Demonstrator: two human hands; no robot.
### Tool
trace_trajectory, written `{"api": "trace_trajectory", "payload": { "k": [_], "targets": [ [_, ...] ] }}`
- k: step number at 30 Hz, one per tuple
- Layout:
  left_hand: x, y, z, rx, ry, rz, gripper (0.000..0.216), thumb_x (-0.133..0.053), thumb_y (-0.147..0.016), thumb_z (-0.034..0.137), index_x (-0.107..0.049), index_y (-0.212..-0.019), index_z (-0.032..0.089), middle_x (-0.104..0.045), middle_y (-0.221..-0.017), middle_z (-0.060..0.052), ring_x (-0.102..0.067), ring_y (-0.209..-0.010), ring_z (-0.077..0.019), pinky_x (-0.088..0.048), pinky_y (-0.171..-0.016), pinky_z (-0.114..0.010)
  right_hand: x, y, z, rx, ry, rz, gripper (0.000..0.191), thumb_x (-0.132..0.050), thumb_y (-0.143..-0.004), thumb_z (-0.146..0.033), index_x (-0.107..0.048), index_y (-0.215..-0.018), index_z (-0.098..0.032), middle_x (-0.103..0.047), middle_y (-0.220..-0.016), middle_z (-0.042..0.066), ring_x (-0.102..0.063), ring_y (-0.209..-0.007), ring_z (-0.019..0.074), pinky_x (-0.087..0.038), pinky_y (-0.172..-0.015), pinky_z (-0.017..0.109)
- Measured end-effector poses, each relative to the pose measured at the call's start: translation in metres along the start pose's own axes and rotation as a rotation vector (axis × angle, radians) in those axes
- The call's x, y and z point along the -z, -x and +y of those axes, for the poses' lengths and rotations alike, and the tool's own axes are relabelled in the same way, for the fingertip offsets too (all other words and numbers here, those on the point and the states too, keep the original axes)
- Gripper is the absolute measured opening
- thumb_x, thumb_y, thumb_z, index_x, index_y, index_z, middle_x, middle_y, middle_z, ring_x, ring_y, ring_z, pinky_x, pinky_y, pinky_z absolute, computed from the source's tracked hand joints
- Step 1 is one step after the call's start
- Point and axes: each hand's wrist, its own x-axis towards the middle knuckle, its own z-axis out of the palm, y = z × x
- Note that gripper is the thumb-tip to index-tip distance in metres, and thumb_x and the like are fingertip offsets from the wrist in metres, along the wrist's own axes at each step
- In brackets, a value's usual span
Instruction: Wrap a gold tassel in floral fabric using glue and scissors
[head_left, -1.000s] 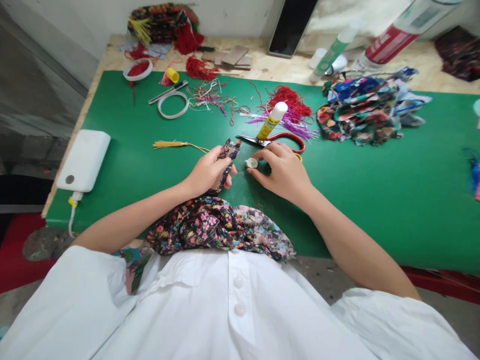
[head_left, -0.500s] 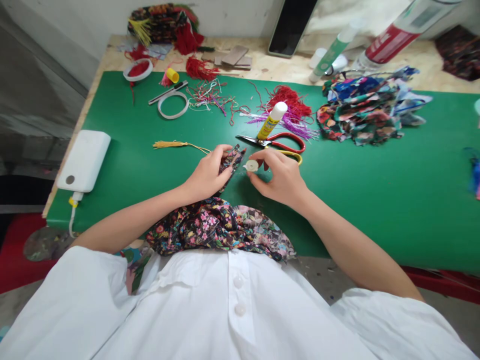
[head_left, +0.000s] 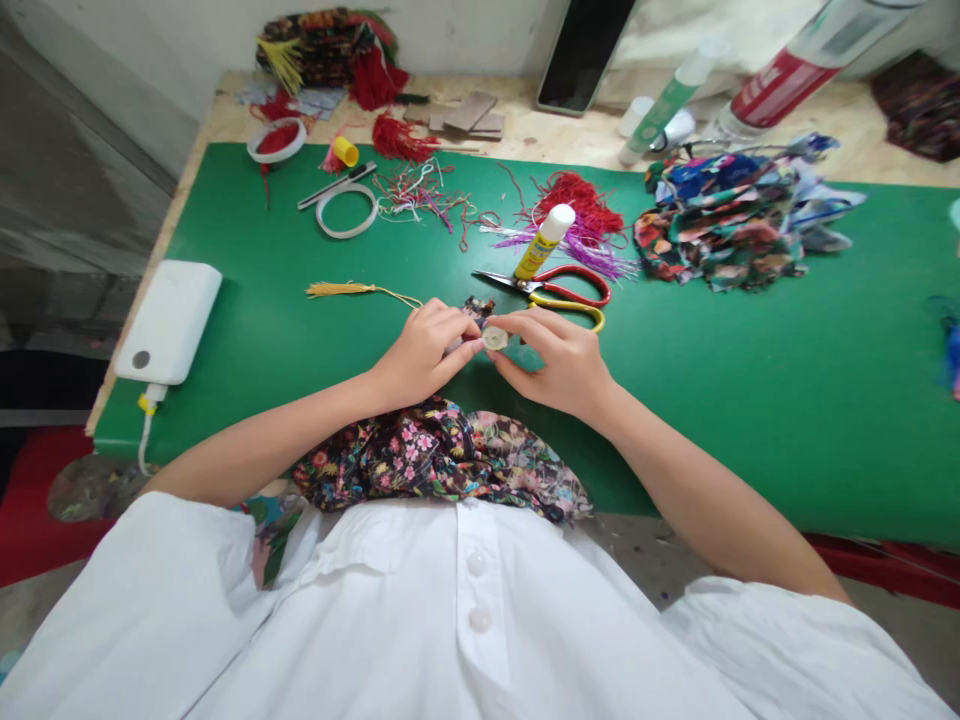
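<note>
Two hands are touching above the mat (head_left: 300, 330) | left hand (head_left: 420, 350) is pinching the strip (head_left: 477, 306) | right hand (head_left: 559, 360) is clamping the disc (head_left: 495, 338), perhaps a cap, against it | likely joining them; steady alignment needed.

flat green table mat (head_left: 750, 400). near its middle: small cream round disc (head_left: 494, 338), small dark floral fabric scrap (head_left: 477, 306). at its near edge: crumpled black cloth (head_left: 442, 455), pink-flower print. on it: yellow glue stick (head_left: 544, 241), white cap.
</note>
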Motion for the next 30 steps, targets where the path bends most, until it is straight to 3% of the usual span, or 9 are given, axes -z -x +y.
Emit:
{"api": "trace_trajectory", "payload": {
  "k": [4,9,16,30],
  "targets": [
    [0.0005,-0.0001,-0.0004,-0.034,0.025,0.031,0.018,-0.052,-0.097,0.026,-0.062,-0.085,0.017,-0.067,-0.081,-0.003,-0.054,-0.081,-0.0180,-0.041,-0.081,-0.031,-0.0026,0.0004,0.0003,0.064,-0.022,0.081,0.027,-0.064,-0.089,-0.015,-0.064,-0.115,-0.020,-0.077,-0.104,0.008,-0.074,-0.088,0.0187,-0.060,-0.078,0.028],
    [0.0006,0.0002,0.0009,-0.090,0.058,0.101,0.019,-0.053,-0.096,0.023,-0.061,-0.080,0.017,-0.063,-0.072,0.000,-0.050,-0.072,-0.0154,-0.040,-0.074,-0.028,-0.0046,0.0005,-0.0011,0.034,-0.059,0.126,0.018,-0.067,-0.087,-0.016,-0.061,-0.104,-0.021,-0.075,-0.095,0.006,-0.071,-0.077,0.0164,-0.059,-0.067,0.027],
    [0.0009,-0.0012,0.0019,-0.132,0.062,0.103,0.018,-0.053,-0.093,0.020,-0.060,-0.076,0.018,-0.060,-0.068,0.001,-0.049,-0.069,-0.0142,-0.040,-0.071,-0.027,-0.0085,0.0005,-0.0021,0.081,-0.001,0.186,0.019,-0.069,-0.084,-0.016,-0.056,-0.098,-0.022,-0.071,-0.089,0.005,-0.068,-0.073,0.0163,-0.056,-0.061,0.027],
    [0.0003,-0.0012,0.0009,-0.136,0.096,0.091,0.016,-0.055,-0.092,0.019,-0.061,-0.077,0.018,-0.060,-0.068,0.002,-0.050,-0.069,-0.0133,-0.040,-0.070,-0.025,-0.0102,-0.0006,-0.0001,0.122,0.059,0.164,0.020,-0.067,-0.086,-0.014,-0.052,-0.097,-0.022,-0.067,-0.088,0.005,-0.066,-0.075,0.0173,-0.056,-0.062,0.028]
  ]
}}
